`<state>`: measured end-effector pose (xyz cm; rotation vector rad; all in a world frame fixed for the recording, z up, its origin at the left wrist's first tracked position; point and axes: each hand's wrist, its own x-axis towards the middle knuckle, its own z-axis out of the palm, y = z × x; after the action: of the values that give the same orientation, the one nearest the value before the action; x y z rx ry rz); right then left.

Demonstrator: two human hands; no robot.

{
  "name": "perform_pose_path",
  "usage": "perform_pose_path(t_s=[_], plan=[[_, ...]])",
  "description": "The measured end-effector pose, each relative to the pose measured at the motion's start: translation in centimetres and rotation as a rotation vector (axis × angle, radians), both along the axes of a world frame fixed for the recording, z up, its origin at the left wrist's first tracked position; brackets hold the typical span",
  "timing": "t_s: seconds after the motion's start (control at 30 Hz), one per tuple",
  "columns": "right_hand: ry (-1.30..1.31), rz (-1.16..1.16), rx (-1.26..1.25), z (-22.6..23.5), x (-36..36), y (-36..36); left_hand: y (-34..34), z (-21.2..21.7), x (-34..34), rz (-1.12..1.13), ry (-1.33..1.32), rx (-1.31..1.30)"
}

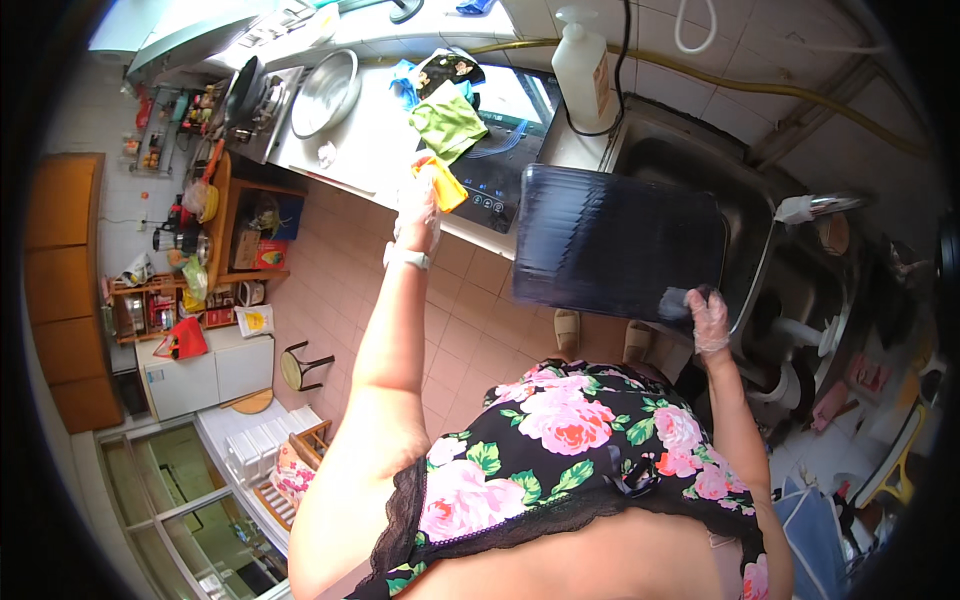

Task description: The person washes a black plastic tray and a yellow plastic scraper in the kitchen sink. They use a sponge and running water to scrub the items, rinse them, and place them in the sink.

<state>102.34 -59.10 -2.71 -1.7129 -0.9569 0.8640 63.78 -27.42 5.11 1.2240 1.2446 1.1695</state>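
Observation:
A clear plastic glove covers my left hand (421, 203), stretched out over the counter's front edge. It is closed on an orange-yellow cloth (447, 186). My right hand (709, 318), also gloved, grips the near right corner of a large dark rectangular panel (615, 240) with a ribbed, shiny left end. That panel is tilted over the sink's front edge, between me and the basin. A small greyish patch (675, 303) shows on it beside my right fingers; I cannot tell what it is. A green cloth (447, 121) lies crumpled on the black cooktop (495, 182).
A steel basin (327, 94) stands on the white counter (372, 150), left of the cloths. A white jug (580, 80) is behind the panel. The double sink (752, 235) with its faucet (835, 204) lies to the right. A stool (295, 368) stands on the tiled floor.

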Motion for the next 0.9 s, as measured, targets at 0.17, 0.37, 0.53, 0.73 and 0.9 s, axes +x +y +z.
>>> perform_pose_path(t_s=[0.17,0.37,0.53,0.73,0.9], plan=[[-0.025,-0.176,-0.165,-0.1,-0.6,-0.6,6.7,-9.7,-1.8,-0.132,0.552,0.03],[0.226,-0.399,-0.162,2.0,-2.8,0.6,9.1,-14.4,-0.2,-0.207,0.739,0.148],[0.196,-0.466,-0.131,0.5,-3.2,0.2,5.6,-5.2,2.0,-0.109,1.086,0.495],[0.604,-0.363,-0.04,0.9,-2.7,0.5,-9.2,7.8,11.6,-0.541,0.753,0.788],[1.379,-0.167,0.105,1.2,0.1,1.0,-12.0,6.1,13.6,-0.611,1.189,0.746]])
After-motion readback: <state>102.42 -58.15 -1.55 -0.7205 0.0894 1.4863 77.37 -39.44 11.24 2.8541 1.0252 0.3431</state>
